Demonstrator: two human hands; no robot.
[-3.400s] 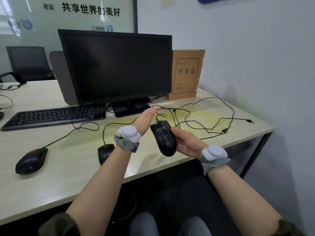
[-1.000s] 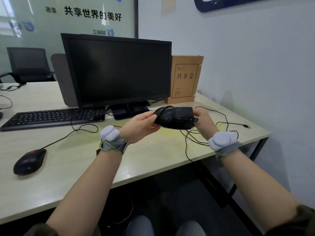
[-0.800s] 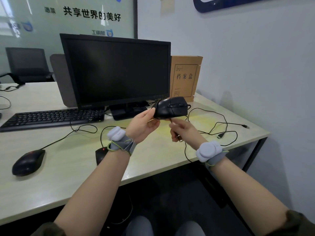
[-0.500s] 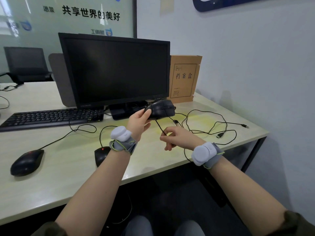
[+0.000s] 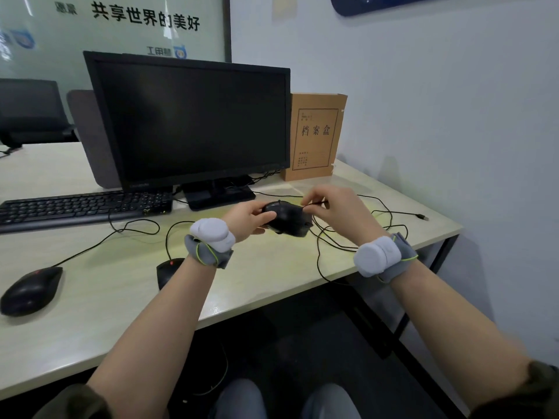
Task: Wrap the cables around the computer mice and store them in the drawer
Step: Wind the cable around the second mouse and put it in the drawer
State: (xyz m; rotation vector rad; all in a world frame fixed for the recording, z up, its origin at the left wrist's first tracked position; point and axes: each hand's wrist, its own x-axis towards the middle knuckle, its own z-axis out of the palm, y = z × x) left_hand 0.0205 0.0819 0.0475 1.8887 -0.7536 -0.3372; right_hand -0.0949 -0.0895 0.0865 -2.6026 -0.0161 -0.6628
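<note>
A glass wall panel (image 5: 115, 40) at the far left carried large dark characters reading 共享世界的美好, with smaller characters to their left, too blurred to read, and a small logo line beneath, also unclear. A brown cardboard file box (image 5: 316, 136), standing right of the monitor (image 5: 193, 122), bore 档案盒 on its front; the smaller print below was illegible.
</note>
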